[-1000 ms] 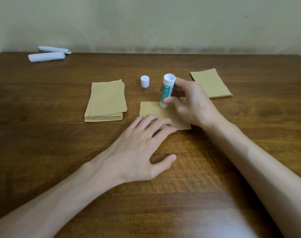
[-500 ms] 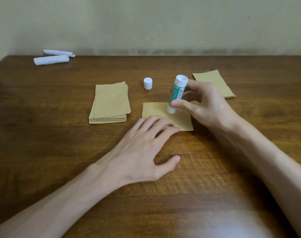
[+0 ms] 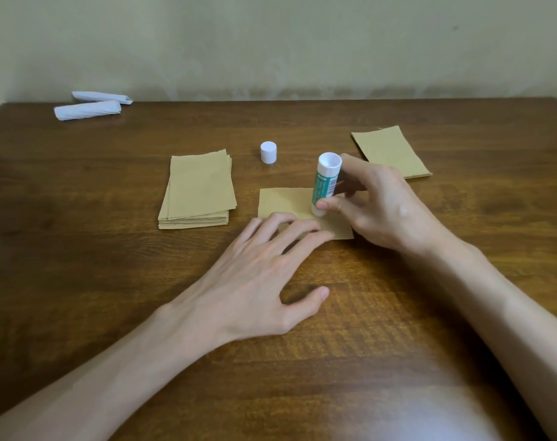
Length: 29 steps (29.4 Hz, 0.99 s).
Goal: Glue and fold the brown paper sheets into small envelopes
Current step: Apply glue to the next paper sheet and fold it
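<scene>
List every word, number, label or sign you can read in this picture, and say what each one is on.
Glue stick in the right hand: green label with white print and a barcode-like patch, too blurred to read.
White cap, stack of brown sheets, white folded papers: no writing visible.

dark wooden table (image 3: 79, 281), plain pale wall (image 3: 270, 43) behind, soft light

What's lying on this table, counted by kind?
Brown paper: 3 (stack, sheet, right pile)
White paper rolls: 2
Glue stick: 1
Cap: 1
Total: 7
</scene>
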Motion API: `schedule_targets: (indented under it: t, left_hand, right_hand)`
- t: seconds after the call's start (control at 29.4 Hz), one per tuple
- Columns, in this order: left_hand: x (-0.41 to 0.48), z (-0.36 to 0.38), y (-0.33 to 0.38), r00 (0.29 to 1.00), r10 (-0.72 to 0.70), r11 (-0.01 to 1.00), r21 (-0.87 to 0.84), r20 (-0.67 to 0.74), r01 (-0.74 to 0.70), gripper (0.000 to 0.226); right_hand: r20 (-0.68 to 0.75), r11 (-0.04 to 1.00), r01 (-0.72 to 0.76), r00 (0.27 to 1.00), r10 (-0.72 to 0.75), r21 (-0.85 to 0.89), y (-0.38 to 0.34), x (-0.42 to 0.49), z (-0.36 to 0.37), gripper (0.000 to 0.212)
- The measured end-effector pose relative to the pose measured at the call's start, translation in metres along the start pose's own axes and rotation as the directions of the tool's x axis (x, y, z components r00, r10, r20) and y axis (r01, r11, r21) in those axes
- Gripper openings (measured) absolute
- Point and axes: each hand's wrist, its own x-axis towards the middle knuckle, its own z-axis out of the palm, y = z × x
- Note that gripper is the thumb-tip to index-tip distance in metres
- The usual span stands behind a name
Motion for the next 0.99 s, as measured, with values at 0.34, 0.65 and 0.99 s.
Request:
schedule_targets:
  t: [0.34, 0.65, 0.99]
  left_hand:
    - [0.000, 0.001, 0.000, 1.000, 0.001, 1.000, 0.013, 0.018, -0.001, 0.069]
    - [0.000, 0.000, 0.000, 1.000, 0.003, 1.000, 0.017, 0.020, -0.004, 0.070]
    - [0.001, 0.000, -0.001, 0.999, 0.000, 1.000, 0.007, 0.035, 0.000, 0.072]
  right_hand:
    - [-0.066, 0.998, -0.053, 0.997, 0.049, -0.046, 0.003, 0.011, 0.007, 0.020]
    - [-0.136, 0.991, -0.115, 0.985, 0.105, -0.065, 0.005, 0.024, 0.012, 0.019]
    - [-0.379, 0.959, -0.043, 0.913, 0.151, 0.279, 0.004, 0.009, -0.001, 0.027]
